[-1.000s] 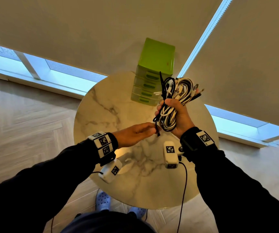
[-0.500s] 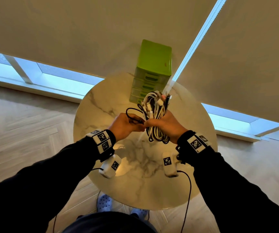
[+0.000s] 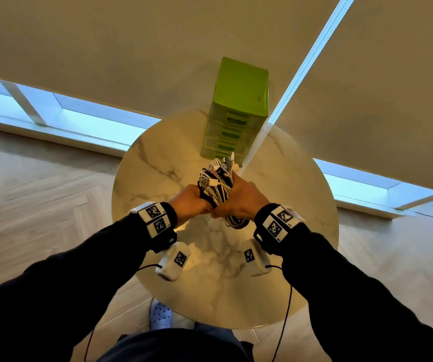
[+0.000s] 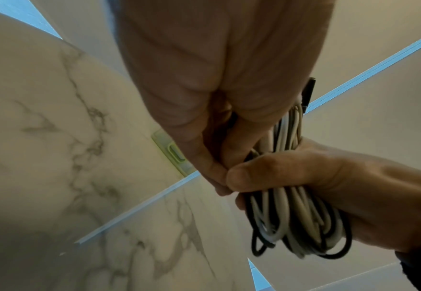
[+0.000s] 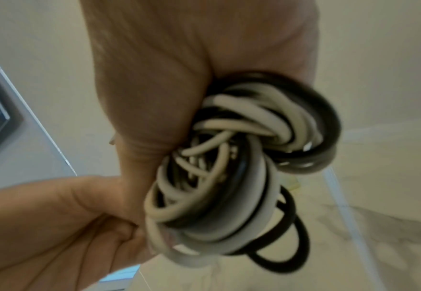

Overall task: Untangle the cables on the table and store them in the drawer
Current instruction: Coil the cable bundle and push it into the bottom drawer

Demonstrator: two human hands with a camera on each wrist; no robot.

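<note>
Marble table (image 3: 158, 178): beneath my hands.
Green drawer unit (image 3: 239, 111): far edge, drawers closed.
Cable bundle (image 3: 216, 186): black and white coils, above table.
Right hand (image 3: 239, 202): clenched round bundle.
Left hand (image 3: 192, 202): apparently gripping its side; fingertips hidden.
Risk: tugging tightens knots; loops slip free.

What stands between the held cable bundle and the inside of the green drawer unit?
Only the drawer fronts: every visible drawer of the green drawer unit looks closed. Both hands, left hand and right hand, grip the cable bundle just before it.
</note>
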